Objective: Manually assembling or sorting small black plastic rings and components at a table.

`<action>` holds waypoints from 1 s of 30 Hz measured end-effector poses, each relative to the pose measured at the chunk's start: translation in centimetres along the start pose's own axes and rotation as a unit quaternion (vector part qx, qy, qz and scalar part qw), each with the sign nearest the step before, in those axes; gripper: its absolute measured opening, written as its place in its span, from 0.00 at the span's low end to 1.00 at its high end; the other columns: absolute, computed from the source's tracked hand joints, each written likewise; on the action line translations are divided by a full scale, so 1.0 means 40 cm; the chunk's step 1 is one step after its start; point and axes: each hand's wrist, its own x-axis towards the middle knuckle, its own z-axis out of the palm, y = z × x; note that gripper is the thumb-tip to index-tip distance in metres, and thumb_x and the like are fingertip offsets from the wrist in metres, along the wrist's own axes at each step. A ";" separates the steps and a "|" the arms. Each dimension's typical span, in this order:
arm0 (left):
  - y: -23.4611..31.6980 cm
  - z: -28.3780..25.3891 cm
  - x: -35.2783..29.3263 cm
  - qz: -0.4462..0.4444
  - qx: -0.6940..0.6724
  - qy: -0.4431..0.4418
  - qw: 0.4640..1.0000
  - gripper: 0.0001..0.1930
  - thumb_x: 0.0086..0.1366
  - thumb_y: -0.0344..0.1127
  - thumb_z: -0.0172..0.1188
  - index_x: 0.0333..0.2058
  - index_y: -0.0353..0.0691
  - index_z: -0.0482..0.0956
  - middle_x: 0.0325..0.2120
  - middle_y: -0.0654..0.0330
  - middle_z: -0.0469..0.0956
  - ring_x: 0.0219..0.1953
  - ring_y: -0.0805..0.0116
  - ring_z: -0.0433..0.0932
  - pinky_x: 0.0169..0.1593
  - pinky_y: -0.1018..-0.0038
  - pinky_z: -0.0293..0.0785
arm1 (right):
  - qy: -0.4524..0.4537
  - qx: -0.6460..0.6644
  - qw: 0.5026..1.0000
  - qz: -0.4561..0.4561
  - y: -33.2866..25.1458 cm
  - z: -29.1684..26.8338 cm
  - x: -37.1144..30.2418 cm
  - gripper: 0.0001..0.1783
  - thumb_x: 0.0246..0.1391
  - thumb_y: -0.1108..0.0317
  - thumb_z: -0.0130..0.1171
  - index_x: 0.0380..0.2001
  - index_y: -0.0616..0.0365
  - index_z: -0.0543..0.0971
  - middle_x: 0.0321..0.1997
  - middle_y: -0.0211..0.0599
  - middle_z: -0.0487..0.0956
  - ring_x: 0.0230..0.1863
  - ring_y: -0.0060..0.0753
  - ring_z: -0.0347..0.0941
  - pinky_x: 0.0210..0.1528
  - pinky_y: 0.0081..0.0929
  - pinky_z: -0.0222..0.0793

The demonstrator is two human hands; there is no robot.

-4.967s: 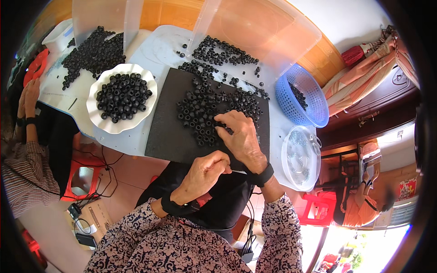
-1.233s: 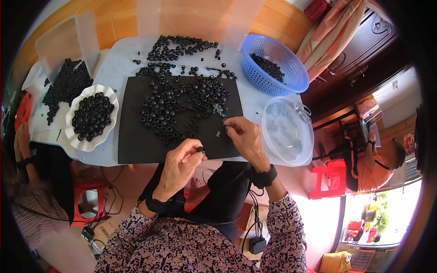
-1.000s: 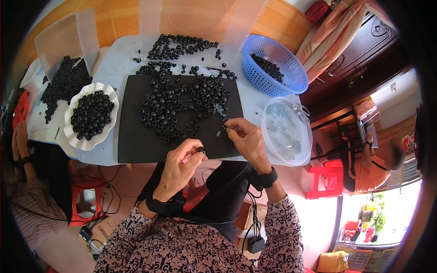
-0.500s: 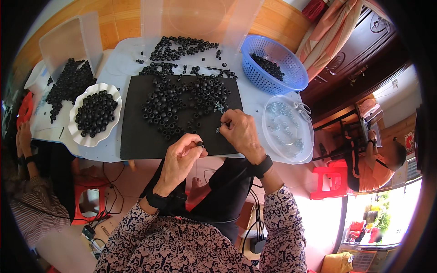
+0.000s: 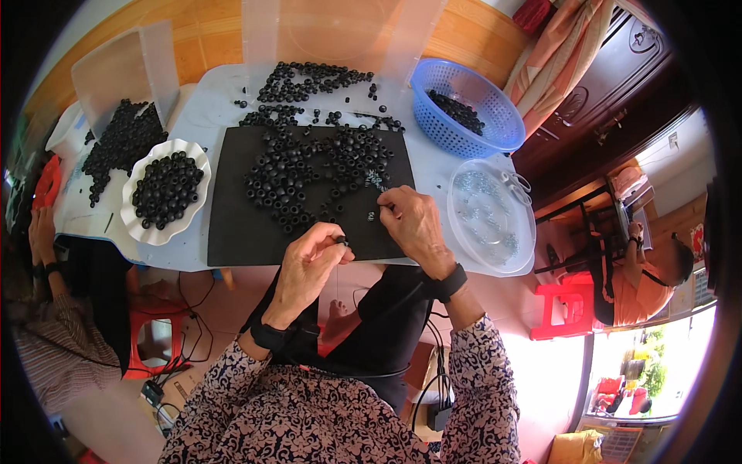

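My left hand [image 5: 304, 267] is pinched at the near edge of a black mat [image 5: 232, 224], with a small black bead [image 5: 342, 241] between thumb and fingertips. Over the mat's right side, my right hand [image 5: 417, 228] has its thumb and fingers pressed together; whatever they hold is too small or hidden. Tiny pale clear pieces [image 5: 371, 217] lie beside those fingertips, and a small cluster of similar pieces [image 5: 375, 180] lies just beyond. Loose black beads [image 5: 282, 182] are heaped on the mat beyond both hands.
A white scalloped dish [image 5: 202, 158] of black beads stands left of the mat. On the right are a blue basket [image 5: 506, 127] with black pieces and a clear round lid [image 5: 464, 240] holding pale bits. Translucent bins [image 5: 332, 35] spill beads at the back. Another person's hands [image 5: 42, 232] rest at far left.
My right fingertips have shifted slightly up and right, uncovering the tiny pale pieces on the mat. My left hand keeps its pinch on the bead. The whole view has shifted slightly.
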 end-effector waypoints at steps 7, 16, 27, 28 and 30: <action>0.007 0.001 -0.002 -0.006 0.008 0.001 1.000 0.09 0.66 0.26 0.52 0.44 0.33 0.73 0.30 0.56 0.80 0.37 0.72 0.81 0.43 0.75 0.77 | -0.017 -0.017 0.998 -0.055 -0.002 -0.008 0.006 0.06 0.46 0.75 0.59 0.31 0.58 0.81 0.28 0.39 0.79 0.29 0.45 0.77 0.38 0.39 0.70; 0.007 -0.007 0.000 -0.018 -0.023 0.001 1.000 0.08 0.67 0.26 0.52 0.43 0.32 0.73 0.30 0.58 0.80 0.36 0.74 0.80 0.43 0.77 0.76 | -0.031 0.306 0.945 0.113 -0.111 0.005 -0.042 0.06 0.47 0.77 0.61 0.32 0.62 0.80 0.29 0.29 0.81 0.30 0.19 0.78 0.36 0.19 0.74; 0.013 -0.002 0.001 -0.026 -0.028 -0.003 0.999 0.06 0.68 0.27 0.52 0.41 0.33 0.74 0.30 0.62 0.80 0.36 0.78 0.79 0.43 0.79 0.76 | -0.040 0.387 0.916 0.100 -0.137 0.023 -0.076 0.05 0.52 0.81 0.60 0.33 0.66 0.81 0.35 0.38 0.81 0.31 0.27 0.81 0.36 0.19 0.76; 0.012 0.002 0.001 -0.025 -0.022 -0.001 0.999 0.06 0.68 0.27 0.52 0.41 0.33 0.74 0.30 0.62 0.80 0.36 0.78 0.79 0.43 0.79 0.75 | -0.033 0.379 0.920 0.099 -0.135 0.025 -0.079 0.05 0.52 0.82 0.60 0.33 0.66 0.81 0.35 0.38 0.81 0.31 0.26 0.81 0.36 0.19 0.76; 0.013 0.003 0.000 -0.026 -0.018 0.000 1.000 0.06 0.68 0.27 0.52 0.41 0.33 0.74 0.30 0.62 0.80 0.35 0.79 0.79 0.43 0.79 0.75 | -0.013 0.375 0.922 0.100 -0.149 0.026 -0.081 0.05 0.52 0.82 0.60 0.34 0.66 0.81 0.35 0.37 0.81 0.30 0.26 0.81 0.37 0.19 0.76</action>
